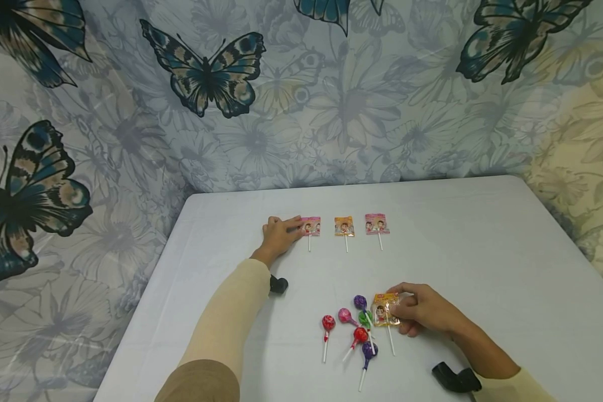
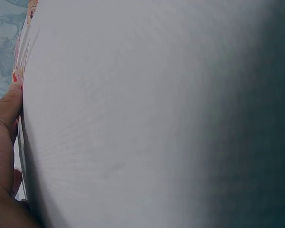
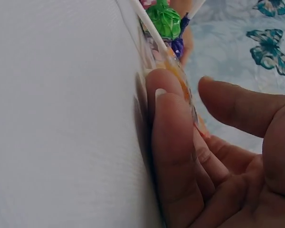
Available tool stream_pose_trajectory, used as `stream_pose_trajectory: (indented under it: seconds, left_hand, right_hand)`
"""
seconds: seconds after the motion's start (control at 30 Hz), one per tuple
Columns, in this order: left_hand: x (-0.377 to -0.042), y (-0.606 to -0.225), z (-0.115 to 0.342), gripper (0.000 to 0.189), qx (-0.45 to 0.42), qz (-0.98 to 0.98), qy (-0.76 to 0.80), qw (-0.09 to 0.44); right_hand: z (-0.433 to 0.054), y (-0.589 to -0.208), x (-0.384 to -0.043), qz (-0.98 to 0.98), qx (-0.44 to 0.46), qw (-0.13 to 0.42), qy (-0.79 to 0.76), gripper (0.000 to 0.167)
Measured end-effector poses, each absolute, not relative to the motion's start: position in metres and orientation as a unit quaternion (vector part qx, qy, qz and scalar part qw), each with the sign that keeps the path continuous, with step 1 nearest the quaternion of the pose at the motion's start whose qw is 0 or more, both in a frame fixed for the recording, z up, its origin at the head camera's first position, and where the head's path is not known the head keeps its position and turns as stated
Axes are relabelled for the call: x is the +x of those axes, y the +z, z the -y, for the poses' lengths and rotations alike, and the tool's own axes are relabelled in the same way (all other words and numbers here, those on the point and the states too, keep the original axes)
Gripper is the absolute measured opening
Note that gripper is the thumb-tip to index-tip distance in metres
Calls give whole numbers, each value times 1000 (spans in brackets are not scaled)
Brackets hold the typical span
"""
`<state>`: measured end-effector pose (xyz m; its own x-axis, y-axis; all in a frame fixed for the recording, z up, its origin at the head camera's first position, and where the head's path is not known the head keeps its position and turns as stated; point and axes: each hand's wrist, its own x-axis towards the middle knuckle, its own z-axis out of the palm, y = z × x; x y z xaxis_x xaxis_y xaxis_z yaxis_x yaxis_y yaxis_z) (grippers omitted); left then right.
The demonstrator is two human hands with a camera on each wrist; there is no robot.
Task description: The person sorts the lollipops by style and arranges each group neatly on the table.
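At the left end of a row at the back, my left hand [image 1: 280, 234] has its fingertips on the left edge of a flat lollipop in a pink wrapper [image 1: 311, 226]. Only a sliver of that wrapper [image 2: 17, 76] shows in the left wrist view, by a fingertip. My right hand [image 1: 427, 307] holds a flat lollipop in an orange wrapper [image 1: 383, 309] by its right side, its white stick pointing toward me. In the right wrist view the fingers lie along this wrapper, close over the table, and the thumb stands a little apart.
Beside the right hand lie several round lollipops, including a red one [image 1: 328, 322], a pink one [image 1: 345, 316], a green one [image 1: 365, 319] and a purple one [image 1: 369, 350]. Another orange-wrapped lollipop [image 1: 344, 226] and pink-wrapped lollipop [image 1: 377, 224] continue the back row on the white table [image 1: 482, 240].
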<state>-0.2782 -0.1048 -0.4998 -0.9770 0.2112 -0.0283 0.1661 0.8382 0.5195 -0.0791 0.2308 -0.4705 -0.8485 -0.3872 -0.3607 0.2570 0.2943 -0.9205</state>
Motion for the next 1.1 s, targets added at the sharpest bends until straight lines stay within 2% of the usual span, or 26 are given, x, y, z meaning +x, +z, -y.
stream_pose_trajectory:
  seconds: [0.7,1.1]
  left_hand:
    - [-278,-502,107,43,102,-959,260,46]
    - [-277,-500,105,43,108,-959,259,48]
  right_hand:
    - [-241,-468,-79,-755,-34,225,-615,45]
    - [-267,-445,-99,-737,-37,211,-641,52]
